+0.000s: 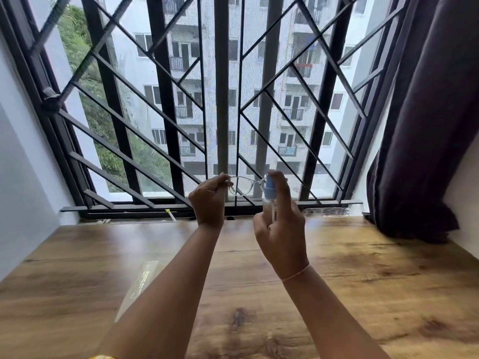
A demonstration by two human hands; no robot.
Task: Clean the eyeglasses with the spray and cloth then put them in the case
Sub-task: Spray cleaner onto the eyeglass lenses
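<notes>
Both hands are raised above the wooden table (363, 268), right in front of the black window grille (166, 99). The left hand (208, 200) has its fingers curled and pinches the eyeglasses (242, 186) at their left end, holding the clear frame up level against the window. Just beside them on the right comes the spray bottle (269, 189), upright, blue head at lens height. The right hand (281, 229) is wrapped around its clear body, with 1 finger arched over the top of the blue head. Whether that finger is pressing down cannot be told. The frame's right end sits right next to the bottle's head. A thin pink band (295, 273) circles the right wrist. A clear plastic packet (141, 278) lies flat on the table, partly under the left forearm. A dark curtain (425, 112) hangs at the right.
</notes>
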